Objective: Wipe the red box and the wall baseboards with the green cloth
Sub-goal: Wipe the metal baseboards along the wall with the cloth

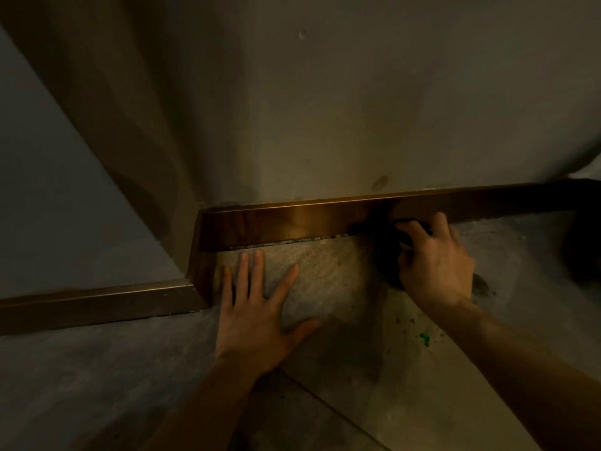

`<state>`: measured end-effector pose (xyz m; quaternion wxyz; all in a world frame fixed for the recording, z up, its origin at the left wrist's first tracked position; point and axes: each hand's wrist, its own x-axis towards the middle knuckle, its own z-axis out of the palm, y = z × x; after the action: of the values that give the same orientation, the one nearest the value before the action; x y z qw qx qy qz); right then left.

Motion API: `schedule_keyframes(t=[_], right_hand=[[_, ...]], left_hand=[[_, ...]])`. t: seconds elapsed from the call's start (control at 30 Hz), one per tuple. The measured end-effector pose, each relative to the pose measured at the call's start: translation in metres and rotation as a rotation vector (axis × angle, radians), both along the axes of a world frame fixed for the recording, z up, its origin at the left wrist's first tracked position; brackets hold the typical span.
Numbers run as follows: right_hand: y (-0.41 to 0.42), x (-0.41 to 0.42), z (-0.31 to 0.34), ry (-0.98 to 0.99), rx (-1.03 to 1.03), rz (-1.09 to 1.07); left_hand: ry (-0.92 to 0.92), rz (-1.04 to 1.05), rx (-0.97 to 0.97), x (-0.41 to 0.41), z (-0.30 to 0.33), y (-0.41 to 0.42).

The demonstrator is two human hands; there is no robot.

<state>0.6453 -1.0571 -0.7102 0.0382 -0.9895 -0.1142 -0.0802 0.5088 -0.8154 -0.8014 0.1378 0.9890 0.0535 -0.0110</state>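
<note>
A glossy brown baseboard (292, 222) runs along the foot of the wall and turns round a corner into a second stretch of baseboard (97, 304) at the left. My right hand (435, 265) grips a dark bunched cloth (390, 249) and presses it against the baseboard's lower edge. The light is too dim to show the cloth's colour. My left hand (260, 310) lies flat on the floor with its fingers spread, just below the baseboard near the corner. No red box is in view.
The wall (325, 109) above is plain beige with small marks. The stone floor (341, 320) carries specks of dirt and a small green spot (424, 337) to the right. A dark shape (585, 239) sits at the far right edge.
</note>
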Motion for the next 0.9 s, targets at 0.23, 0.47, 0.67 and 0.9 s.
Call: schedule_keyframes(t=[0.23,0.47,0.67,0.9], right_hand=[[0.010,-0.022,0.020,0.117,0.495,-0.177],[0.046,-0.053,0.036,0.460,1.238,-0.313],[0.057,-0.078,0.056,0.739,1.544,-0.232],[0.049,-0.101,0.071,0.783,1.355,0.078]], left_hand=[[0.072,-0.010,-0.085,0.001,0.018,0.001],[-0.014,0.009,-0.344,-0.008,0.060,-0.012],[-0.001,0.005,-0.667,-0.009,0.095,-0.020],[-0.171,0.026,-0.603,-0.025,0.121,-0.018]])
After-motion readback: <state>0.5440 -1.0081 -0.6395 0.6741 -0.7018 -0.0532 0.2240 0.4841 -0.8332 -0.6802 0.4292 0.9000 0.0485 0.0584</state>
